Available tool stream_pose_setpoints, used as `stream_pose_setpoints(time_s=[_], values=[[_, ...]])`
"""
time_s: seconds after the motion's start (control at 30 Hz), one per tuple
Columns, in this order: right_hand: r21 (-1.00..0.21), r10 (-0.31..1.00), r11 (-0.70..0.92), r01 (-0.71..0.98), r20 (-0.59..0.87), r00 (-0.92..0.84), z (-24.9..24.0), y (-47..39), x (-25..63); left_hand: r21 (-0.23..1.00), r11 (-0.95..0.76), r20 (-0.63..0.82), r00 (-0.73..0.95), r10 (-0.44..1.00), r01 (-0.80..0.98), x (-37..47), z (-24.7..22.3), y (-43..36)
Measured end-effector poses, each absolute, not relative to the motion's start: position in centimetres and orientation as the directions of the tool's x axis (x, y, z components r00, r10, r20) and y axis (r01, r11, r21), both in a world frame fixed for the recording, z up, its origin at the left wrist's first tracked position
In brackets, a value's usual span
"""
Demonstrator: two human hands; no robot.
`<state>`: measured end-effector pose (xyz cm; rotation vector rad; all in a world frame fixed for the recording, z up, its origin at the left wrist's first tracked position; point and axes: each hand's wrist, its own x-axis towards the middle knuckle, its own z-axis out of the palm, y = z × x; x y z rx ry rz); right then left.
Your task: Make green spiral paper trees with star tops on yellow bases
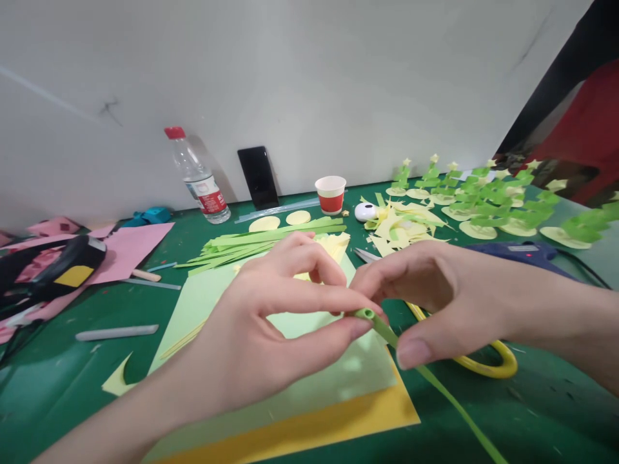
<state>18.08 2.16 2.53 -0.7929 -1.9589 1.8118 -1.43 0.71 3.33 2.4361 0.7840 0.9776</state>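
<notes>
Between the thumb and forefinger of my left hand [275,309] is the rolled end of a narrow green paper strip [452,396], its coil opening facing me. The loose tail slants down to the lower right. My right hand [449,293] curls round the strip, with its thumb against the tail and its fingertips by the coil, partly hidden behind the left fingers. Beneath both hands lie pale green paper sheets [348,367] over a yellow sheet [382,412]. Scissors with yellow handles [505,364] lie partly under my right hand.
Cut green strips [251,241] and yellow scraps [411,222] lie behind the hands. A bottle [203,183], phone [258,177] and paper cup [331,195] stand by the wall. Several paper plants [483,200] stand right, near a blue glue gun [512,251]. Pink paper [130,248] lies left.
</notes>
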Motion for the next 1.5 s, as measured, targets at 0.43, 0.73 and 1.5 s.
stream_pose_setpoints(time_s=[0.43, 0.73, 1.5], values=[[-0.963, 0.687, 0.082, 0.256, -0.132, -0.715, 2.80, 1.79, 17.49, 0.670, -0.656, 0.439, 0.527, 0.728, 0.347, -1.24, 2.99, 0.82], [-0.976, 0.728, -0.015, 0.215, -0.158, -0.667, 2.55, 1.65, 17.37, 0.692, -0.638, 0.438, 0.506, 0.743, 0.337, -0.90, 2.82, 0.33], [-0.963, 0.670, 0.029, 0.269, -0.181, -0.720, 2.22, 1.97, 17.60, 0.613, -0.707, 0.447, 0.584, 0.678, 0.352, -0.93, 2.70, 0.64]])
